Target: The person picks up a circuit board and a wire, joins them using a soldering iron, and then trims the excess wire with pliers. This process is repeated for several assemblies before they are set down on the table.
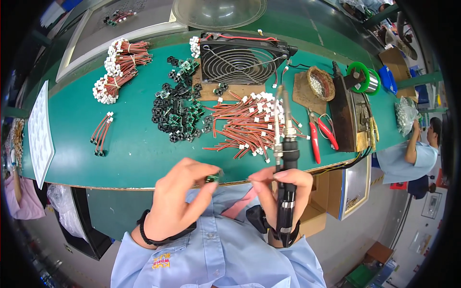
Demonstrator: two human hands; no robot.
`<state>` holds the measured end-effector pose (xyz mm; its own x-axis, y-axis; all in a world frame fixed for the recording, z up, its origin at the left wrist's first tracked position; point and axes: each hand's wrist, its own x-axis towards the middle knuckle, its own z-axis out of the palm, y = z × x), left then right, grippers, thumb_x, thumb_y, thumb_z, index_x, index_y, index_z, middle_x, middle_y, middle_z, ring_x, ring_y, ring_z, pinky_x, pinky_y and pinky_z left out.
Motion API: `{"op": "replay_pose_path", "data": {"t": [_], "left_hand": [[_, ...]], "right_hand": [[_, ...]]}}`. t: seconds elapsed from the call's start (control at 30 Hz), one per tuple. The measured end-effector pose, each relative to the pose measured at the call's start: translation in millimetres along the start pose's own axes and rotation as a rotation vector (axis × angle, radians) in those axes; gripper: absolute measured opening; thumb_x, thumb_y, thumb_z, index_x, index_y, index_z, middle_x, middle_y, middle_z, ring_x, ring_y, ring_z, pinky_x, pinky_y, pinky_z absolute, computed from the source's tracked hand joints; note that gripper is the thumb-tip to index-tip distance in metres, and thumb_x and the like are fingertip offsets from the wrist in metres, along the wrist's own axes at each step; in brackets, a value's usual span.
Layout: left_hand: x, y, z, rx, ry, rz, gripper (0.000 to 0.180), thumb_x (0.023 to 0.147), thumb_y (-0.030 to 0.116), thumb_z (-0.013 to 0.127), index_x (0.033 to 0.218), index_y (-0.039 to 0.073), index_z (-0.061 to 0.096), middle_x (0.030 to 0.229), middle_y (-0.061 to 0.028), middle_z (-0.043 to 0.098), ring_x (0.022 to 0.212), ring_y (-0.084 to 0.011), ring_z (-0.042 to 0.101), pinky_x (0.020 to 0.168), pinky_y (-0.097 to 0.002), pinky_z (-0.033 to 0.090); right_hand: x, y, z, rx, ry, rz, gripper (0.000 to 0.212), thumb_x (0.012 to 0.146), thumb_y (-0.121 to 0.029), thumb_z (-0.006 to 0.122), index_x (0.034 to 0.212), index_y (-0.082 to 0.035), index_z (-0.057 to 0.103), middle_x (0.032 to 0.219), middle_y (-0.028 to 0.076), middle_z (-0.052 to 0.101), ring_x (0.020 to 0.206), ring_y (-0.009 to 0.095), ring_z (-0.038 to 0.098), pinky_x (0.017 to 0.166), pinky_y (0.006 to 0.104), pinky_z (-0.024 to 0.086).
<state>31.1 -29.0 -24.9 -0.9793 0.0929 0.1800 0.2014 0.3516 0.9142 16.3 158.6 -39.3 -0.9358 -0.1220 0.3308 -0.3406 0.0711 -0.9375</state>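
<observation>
My left hand (176, 201) pinches a small green circuit board (212, 178) between thumb and fingertips, just over the near edge of the bench. In my right hand (300, 185) is a soldering iron (290, 156) with a black grip, held upright with its tip pointing away from me. A thin metal tube runs along the iron's left side. Beyond the hands lies a loose heap of red and dark wires with white connectors (249, 122). Left of that heap sit many black parts with green boards (175, 115). Several finished-looking wire pieces (101, 133) lie farther left.
A black fan (240, 65) with a wire guard stands at the back. Bundled wires (117, 72) lie back left. At the right are red-handled pliers (314, 139), a round bowl (321, 83), a metal box (345, 113) and a solder spool (372, 81). Another person (413, 156) sits far right.
</observation>
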Motion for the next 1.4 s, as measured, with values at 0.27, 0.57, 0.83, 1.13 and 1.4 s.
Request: {"op": "replay_pose_path", "data": {"t": [0.27, 0.57, 0.83, 1.13, 1.4], "left_hand": [[-0.4, 10.5, 2.0, 0.185, -0.089, 0.117, 0.018, 0.07, -0.002, 0.065, 0.087, 0.002, 0.06, 0.078, -0.0099, 0.057, 0.062, -0.0225, 0.057, 0.055, -0.0307, 0.046], [-1.2, 5.2, 3.9, 0.039, -0.053, 0.104, 0.018, 0.073, -0.003, 0.064, 0.089, 0.0, 0.058, 0.08, -0.0097, 0.057, 0.069, -0.0208, 0.058, 0.06, -0.0295, 0.047], [-3.6, -9.6, 3.5, -0.707, 0.106, -0.244, 0.022, 0.08, 0.004, 0.064, 0.099, -0.002, 0.055, 0.093, -0.0106, 0.056, 0.079, -0.0185, 0.058, 0.068, -0.0296, 0.048], [0.4, -9.6, 2.5, -0.961, -0.012, -0.402, 0.033, 0.083, 0.021, 0.066, 0.105, 0.001, 0.051, 0.089, -0.0094, 0.056, 0.075, -0.0162, 0.056, 0.066, -0.0259, 0.044], [-11.2, -32.8, 6.6, -1.315, -0.119, -0.383, 0.029, 0.086, 0.014, 0.062, 0.11, 0.001, 0.053, 0.101, -0.0108, 0.059, 0.091, -0.0171, 0.057, 0.078, -0.0309, 0.047]], "right_hand": [[4.3, -4.3, 3.8, -0.166, -0.238, -0.102, 0.042, 0.072, 0.012, 0.067, 0.102, -0.006, 0.043, 0.085, 0.015, 0.062, 0.076, 0.019, 0.064, 0.063, 0.0279, 0.051], [0.9, -2.4, 5.5, 0.06, -0.187, 0.029, 0.045, 0.074, 0.009, 0.067, 0.104, -0.007, 0.038, 0.081, 0.013, 0.061, 0.07, 0.016, 0.062, 0.059, 0.0252, 0.05], [0.6, -3.6, 9.5, 0.148, -0.175, 0.078, 0.048, 0.074, 0.01, 0.066, 0.105, -0.009, 0.033, 0.082, 0.014, 0.06, 0.067, 0.013, 0.06, 0.056, 0.0236, 0.048], [3.7, -12.4, 18.7, 0.09, -0.154, 0.032, 0.048, 0.073, 0.011, 0.067, 0.104, -0.008, 0.035, 0.081, 0.015, 0.06, 0.066, 0.012, 0.06, 0.054, 0.0209, 0.047], [3.8, -18.6, 24.4, 0.039, -0.182, -0.024, 0.044, 0.072, 0.008, 0.069, 0.102, -0.005, 0.041, 0.082, 0.013, 0.061, 0.068, 0.013, 0.062, 0.053, 0.0203, 0.048]]}}
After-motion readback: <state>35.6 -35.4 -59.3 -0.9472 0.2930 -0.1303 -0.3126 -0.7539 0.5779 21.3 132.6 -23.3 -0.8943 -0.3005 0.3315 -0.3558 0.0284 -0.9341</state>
